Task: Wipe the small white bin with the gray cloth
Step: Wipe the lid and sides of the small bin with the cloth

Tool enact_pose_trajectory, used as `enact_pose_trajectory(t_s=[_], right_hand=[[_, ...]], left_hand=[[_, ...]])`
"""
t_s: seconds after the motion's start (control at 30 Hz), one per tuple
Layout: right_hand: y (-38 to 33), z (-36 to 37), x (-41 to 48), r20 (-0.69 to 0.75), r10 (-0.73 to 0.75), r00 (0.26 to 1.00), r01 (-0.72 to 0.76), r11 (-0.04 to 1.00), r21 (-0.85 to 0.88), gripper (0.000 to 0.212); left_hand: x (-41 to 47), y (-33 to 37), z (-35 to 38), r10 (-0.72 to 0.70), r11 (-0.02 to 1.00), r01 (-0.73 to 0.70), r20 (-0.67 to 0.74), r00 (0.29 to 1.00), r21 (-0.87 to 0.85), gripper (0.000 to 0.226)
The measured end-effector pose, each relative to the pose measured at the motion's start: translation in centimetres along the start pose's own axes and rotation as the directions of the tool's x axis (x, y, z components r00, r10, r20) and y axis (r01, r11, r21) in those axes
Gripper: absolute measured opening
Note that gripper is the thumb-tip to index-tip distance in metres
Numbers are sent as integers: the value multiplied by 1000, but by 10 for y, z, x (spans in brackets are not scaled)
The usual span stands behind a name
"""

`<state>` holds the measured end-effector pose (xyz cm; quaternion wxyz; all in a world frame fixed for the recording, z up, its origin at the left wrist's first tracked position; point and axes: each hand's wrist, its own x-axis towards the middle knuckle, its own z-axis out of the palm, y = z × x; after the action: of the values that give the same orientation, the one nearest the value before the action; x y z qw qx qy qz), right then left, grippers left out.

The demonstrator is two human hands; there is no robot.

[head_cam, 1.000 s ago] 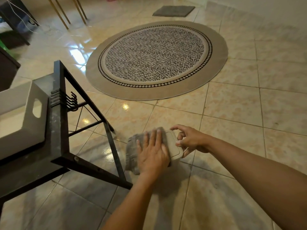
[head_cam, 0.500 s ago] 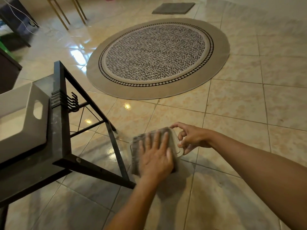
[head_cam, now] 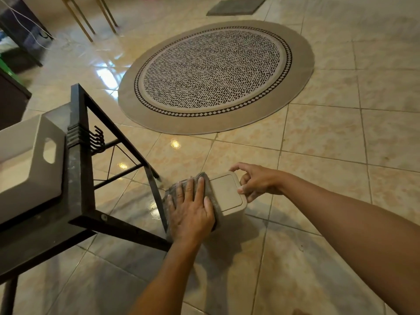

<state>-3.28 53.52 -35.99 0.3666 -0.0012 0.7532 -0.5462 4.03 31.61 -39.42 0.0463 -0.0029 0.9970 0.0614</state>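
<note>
Left hand (head_cam: 191,214) lies flat, pressing the gray cloth (head_cam: 204,178) onto the small white plastic bin (head_cam: 227,194); right hand (head_cam: 256,183) pinches its rim

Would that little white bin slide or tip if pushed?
Likely slides: the small white bin stands on glossy floor tiles. Probably light and tippy, since the right hand steadies its rim while the left hand presses the gray cloth on it.
</note>
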Motion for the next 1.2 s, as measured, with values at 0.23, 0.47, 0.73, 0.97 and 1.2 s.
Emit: enact_pose_trajectory(t_s=[0.23, 0.47, 0.73, 0.97, 1.2], right_hand=[[2, 6, -3, -5, -24, 1000, 24, 999, 29, 60], [0, 8, 0, -63, -36, 997, 36, 999, -5, 60], [-1, 14, 1, -110, -31, 993, 29, 999, -22, 60], [-8, 16, 8, -89, -26, 996, 23, 999, -35, 58], [-5, 20, 4, -128, -19, 992, 16, 1000, -23, 59]], left_hand=[[-5, 67, 8, 211, 977, -210, 69, 975, -28, 65], [-14, 5, 1, -146, 989, 146, -2, 989, -22, 64], [15, 26, -11, 18, 1000, -19, 77, 997, 14, 75], [-24, 50, 4, -31, 997, 33, 24, 999, -67, 67], [6, 15, -7, -241, 967, 241, 18, 970, -87, 70]])
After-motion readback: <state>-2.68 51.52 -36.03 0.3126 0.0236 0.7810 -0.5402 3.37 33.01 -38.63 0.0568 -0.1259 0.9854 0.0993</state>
